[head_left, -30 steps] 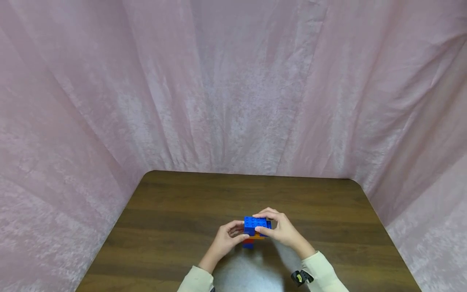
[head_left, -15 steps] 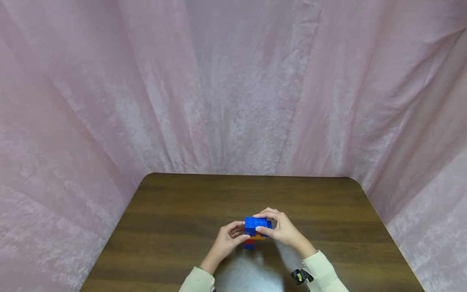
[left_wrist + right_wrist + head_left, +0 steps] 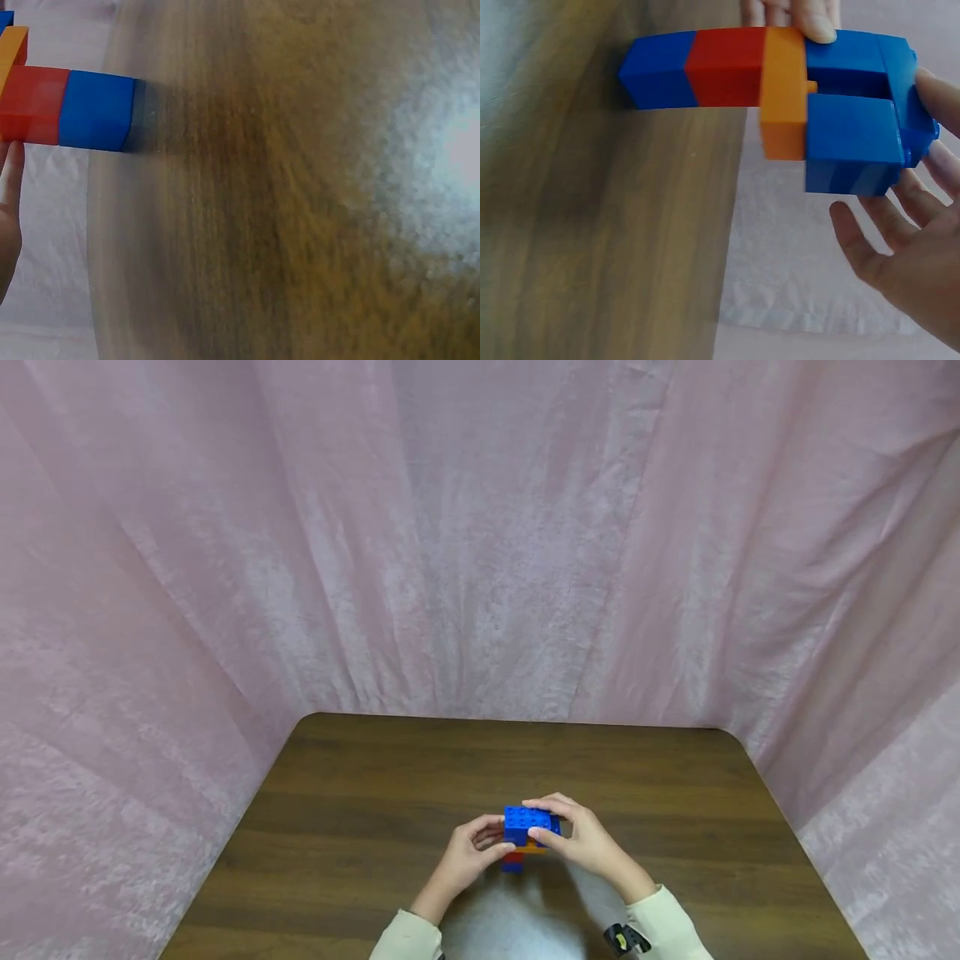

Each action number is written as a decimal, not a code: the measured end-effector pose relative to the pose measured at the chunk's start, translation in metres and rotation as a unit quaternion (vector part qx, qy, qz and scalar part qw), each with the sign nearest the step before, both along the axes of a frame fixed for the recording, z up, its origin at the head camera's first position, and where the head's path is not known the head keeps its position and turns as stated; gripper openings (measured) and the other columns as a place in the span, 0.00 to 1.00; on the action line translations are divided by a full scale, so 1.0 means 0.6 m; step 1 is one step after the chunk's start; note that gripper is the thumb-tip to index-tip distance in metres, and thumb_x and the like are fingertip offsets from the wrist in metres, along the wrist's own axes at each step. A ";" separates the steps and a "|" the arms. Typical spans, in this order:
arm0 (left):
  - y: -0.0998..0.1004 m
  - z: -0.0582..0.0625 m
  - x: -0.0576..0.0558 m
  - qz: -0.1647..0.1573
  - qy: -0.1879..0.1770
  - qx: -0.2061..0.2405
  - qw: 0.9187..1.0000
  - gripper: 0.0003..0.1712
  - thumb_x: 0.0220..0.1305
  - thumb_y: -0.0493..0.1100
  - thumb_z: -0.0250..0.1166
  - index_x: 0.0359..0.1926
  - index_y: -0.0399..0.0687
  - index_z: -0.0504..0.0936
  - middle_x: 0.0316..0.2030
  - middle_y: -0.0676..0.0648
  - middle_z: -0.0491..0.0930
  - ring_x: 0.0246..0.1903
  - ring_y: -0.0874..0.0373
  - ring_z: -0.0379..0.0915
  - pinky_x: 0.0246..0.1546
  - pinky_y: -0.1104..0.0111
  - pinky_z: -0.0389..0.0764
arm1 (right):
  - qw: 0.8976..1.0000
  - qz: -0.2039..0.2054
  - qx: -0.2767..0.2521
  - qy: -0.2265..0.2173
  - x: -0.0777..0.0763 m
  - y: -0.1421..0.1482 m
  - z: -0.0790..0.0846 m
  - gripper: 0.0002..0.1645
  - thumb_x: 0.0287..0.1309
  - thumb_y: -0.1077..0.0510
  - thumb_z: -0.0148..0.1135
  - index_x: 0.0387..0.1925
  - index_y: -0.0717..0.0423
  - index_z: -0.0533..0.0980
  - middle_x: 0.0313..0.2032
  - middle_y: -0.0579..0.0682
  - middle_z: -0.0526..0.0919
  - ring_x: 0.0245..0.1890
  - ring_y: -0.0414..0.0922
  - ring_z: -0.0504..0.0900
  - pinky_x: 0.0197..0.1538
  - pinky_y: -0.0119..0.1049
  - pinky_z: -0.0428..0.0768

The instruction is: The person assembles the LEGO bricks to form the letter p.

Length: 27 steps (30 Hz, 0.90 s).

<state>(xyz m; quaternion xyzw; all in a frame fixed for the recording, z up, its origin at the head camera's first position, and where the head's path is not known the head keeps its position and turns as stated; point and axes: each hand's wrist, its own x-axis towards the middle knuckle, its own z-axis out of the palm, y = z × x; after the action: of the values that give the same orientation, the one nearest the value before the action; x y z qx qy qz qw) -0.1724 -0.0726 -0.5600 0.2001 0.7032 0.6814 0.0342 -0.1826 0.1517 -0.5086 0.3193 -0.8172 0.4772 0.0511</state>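
A tower of toy building bricks stands on the wooden table, between both hands. At its foot is a blue brick (image 3: pixel 658 70), with a red brick (image 3: pixel 726 67) above it and then a wider orange brick (image 3: pixel 784 94). Two blue bricks sit apart on the orange one, bridged by a top blue brick (image 3: pixel 525 817) with studs upward. My left hand (image 3: pixel 467 858) holds the tower from the left, thumb in front near the orange layer. From the right, my right hand (image 3: pixel 588 841) pinches the top blue brick, thumb in front and fingers behind.
The brown wooden table (image 3: pixel 360 793) has rounded far corners. Pink curtains (image 3: pixel 495 568) hang behind it and along both sides. A bright light reflection lies on the near part of the tabletop. A black device (image 3: pixel 627 939) is strapped at the right wrist.
My right hand has shifted slightly down and to the right on the top blue brick. The left hand and the tower stay nearly still.
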 end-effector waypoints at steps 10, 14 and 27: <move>-0.010 -0.001 0.005 -0.006 0.006 -0.026 1.000 0.21 0.55 0.28 0.69 0.50 0.29 0.77 0.45 0.31 0.80 0.47 0.39 0.77 0.52 0.48 0.76 | 0.998 -0.040 -0.021 -0.041 0.022 0.046 -0.019 0.25 0.55 0.62 0.69 0.55 0.58 0.74 0.50 0.51 0.80 0.51 0.53 0.78 0.50 0.51 0.80; -0.015 -0.012 0.005 -0.010 0.012 -0.042 0.999 0.20 0.55 0.28 0.69 0.50 0.30 0.77 0.45 0.31 0.80 0.46 0.40 0.78 0.50 0.48 0.77 | 0.998 -0.032 -0.057 -0.010 0.023 0.052 -0.033 0.22 0.51 0.69 0.69 0.50 0.63 0.75 0.46 0.56 0.82 0.44 0.55 0.81 0.46 0.46 0.83; -0.015 -0.020 0.001 -0.021 -0.027 -0.035 0.999 0.19 0.58 0.26 0.65 0.51 0.30 0.75 0.46 0.32 0.79 0.46 0.40 0.78 0.49 0.59 0.81 | 0.988 0.001 -0.145 -0.047 0.021 0.048 -0.054 0.22 0.53 0.75 0.64 0.51 0.72 0.72 0.46 0.67 0.79 0.46 0.48 0.81 0.50 0.37 0.82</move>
<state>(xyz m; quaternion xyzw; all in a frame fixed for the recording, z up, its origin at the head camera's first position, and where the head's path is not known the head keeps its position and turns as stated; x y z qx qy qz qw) -0.1721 -0.0819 -0.5718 0.1949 0.7208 0.6610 0.0741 -0.1699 0.1808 -0.5411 0.2862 -0.7409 0.6049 0.0577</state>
